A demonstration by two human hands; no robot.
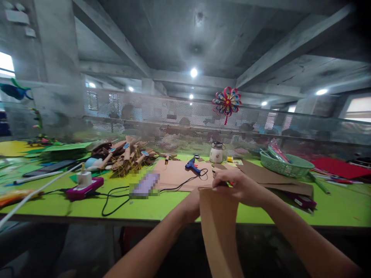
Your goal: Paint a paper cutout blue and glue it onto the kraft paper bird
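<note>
A long strip of brown paper (220,227) hangs down in front of the green table (87,204). My right hand (240,187) grips its top edge, fingers curled over it, with something small and red-green tucked under them. My left hand (193,204) is behind the strip's left side, holding it; its fingers are mostly hidden by the paper. Just beyond my hands a flat brown sheet (179,173) lies on the table with a blue glue gun (193,166) on it.
A green basket (285,164) stands at the right, a white jar (216,153) behind the glue gun. A heap of brown paper craft pieces (127,154) and a magenta power strip (84,187) with black cable lie left. A paper pinwheel (227,101) hangs on the mesh fence.
</note>
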